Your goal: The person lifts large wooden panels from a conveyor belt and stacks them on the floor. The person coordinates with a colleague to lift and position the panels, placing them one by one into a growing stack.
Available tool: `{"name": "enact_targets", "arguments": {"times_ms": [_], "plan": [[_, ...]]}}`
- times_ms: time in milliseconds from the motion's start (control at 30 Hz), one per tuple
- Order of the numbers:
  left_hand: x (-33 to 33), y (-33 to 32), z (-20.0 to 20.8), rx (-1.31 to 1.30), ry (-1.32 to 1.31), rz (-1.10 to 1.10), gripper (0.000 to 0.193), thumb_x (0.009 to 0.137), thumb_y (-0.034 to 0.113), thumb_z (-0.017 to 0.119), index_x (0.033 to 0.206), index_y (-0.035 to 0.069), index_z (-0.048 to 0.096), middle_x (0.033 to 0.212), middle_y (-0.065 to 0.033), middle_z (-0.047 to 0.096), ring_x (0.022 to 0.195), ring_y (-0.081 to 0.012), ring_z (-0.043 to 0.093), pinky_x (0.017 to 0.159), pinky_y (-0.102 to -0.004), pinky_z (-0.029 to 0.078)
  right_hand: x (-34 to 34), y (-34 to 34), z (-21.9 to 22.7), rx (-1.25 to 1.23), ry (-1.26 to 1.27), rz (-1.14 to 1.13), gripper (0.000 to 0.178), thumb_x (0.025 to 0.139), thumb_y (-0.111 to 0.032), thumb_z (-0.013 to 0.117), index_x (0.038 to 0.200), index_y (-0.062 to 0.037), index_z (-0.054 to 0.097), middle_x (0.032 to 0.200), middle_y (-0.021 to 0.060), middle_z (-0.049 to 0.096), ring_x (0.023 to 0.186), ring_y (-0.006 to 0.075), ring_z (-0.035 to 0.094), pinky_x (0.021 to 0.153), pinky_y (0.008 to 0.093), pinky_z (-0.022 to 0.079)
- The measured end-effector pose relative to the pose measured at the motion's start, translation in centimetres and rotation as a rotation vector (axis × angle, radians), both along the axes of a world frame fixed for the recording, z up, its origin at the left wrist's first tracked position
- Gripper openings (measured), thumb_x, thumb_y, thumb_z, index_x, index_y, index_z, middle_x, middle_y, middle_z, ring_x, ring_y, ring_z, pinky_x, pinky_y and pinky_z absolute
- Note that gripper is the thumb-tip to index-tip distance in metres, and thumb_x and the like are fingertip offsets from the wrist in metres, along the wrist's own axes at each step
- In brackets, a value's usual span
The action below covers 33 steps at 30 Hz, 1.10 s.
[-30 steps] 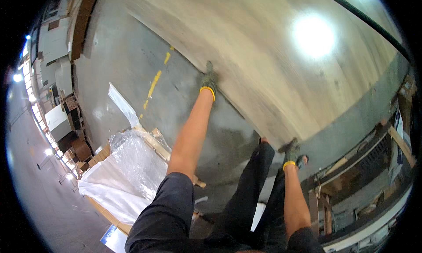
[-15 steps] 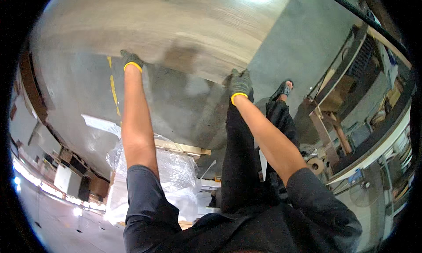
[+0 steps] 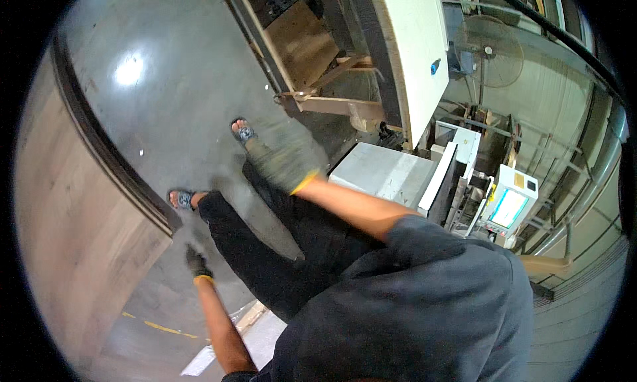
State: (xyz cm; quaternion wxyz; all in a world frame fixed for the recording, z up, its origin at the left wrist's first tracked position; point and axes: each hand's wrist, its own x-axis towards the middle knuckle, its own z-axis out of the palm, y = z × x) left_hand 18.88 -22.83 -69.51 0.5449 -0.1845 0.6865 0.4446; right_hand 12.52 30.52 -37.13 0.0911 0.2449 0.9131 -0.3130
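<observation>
A gloved worker stands beside a large wood-grain panel, both hands free of it.

The left hand (image 3: 197, 262) hangs low, just beside the dark edge of the wood-grain panel (image 3: 73, 236) – near it, though contact cannot be made out, and whether its fingers are curled or spread is too small to tell. The right hand (image 3: 282, 164) swings out in front, blurred, fingers loosely together and clamped on nothing. The panel fills the view's left side, its edge curving past the sandalled feet on the grey concrete floor (image 3: 172, 96). To the right stand a white machine cabinet (image 3: 411, 57), a pale metal box (image 3: 381, 173) and a lit control screen (image 3: 509, 206) – well apart from either hand.
</observation>
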Motion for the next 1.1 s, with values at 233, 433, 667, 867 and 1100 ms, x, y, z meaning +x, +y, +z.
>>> {"name": "enact_targets", "arguments": {"times_ms": [233,433,667,867,1100], "plan": [[2.5,32.2,22.6,0.181,-0.140,0.007,0.037,0.096,0.017,0.042,0.128,0.005,0.056,0.135,-0.0149,0.053,0.126,-0.0278,0.048,0.107,-0.0366,0.035,20.7,52.2,5.3,1.213,-0.619,-0.502,0.047,0.087,-0.028,0.057,0.126,-0.0040,0.050,0.125,0.0149,0.052,0.115,0.0275,0.050,0.095,0.0413,0.041],[1.3,40.1,25.3,0.166,0.592,-0.474,0.039,0.099,0.018,0.036,0.133,0.009,0.052,0.137,-0.0114,0.051,0.126,-0.0240,0.047,0.106,-0.0345,0.036,27.6,59.0,8.1,0.815,-0.567,-0.365,0.053,0.093,-0.032,0.052,0.132,0.0024,0.043,0.124,0.0174,0.055,0.107,0.0269,0.057,0.089,0.0387,0.047],[-0.7,55.4,36.9,0.393,0.573,0.235,0.038,0.098,0.010,0.042,0.136,0.007,0.046,0.141,-0.0110,0.046,0.126,-0.0226,0.047,0.107,-0.0325,0.035,9.4,24.2,13.9,-0.074,0.208,-0.069,0.049,0.096,-0.033,0.052,0.131,0.0015,0.047,0.128,0.0166,0.053,0.115,0.0270,0.051,0.101,0.0382,0.039],[-4.2,42.2,34.2,0.594,0.328,1.099,0.024,0.096,0.011,0.048,0.117,0.005,0.057,0.119,-0.0089,0.058,0.107,-0.0171,0.056,0.093,-0.0307,0.046,-0.2,-0.6,5.7,-0.430,0.132,0.734,0.042,0.079,-0.013,0.066,0.118,-0.0014,0.058,0.119,0.0217,0.059,0.114,0.0397,0.053,0.100,0.0436,0.041],[-1.8,21.1,21.6,-0.271,0.146,1.790,0.023,0.094,0.027,0.055,0.104,0.006,0.058,0.098,-0.0107,0.063,0.087,-0.0238,0.061,0.071,-0.0391,0.051,-10.2,-22.0,-8.3,-0.162,0.187,1.501,0.055,0.088,-0.029,0.057,0.139,-0.0142,0.044,0.146,0.0156,0.038,0.133,0.0370,0.035,0.112,0.0458,0.026]]}}
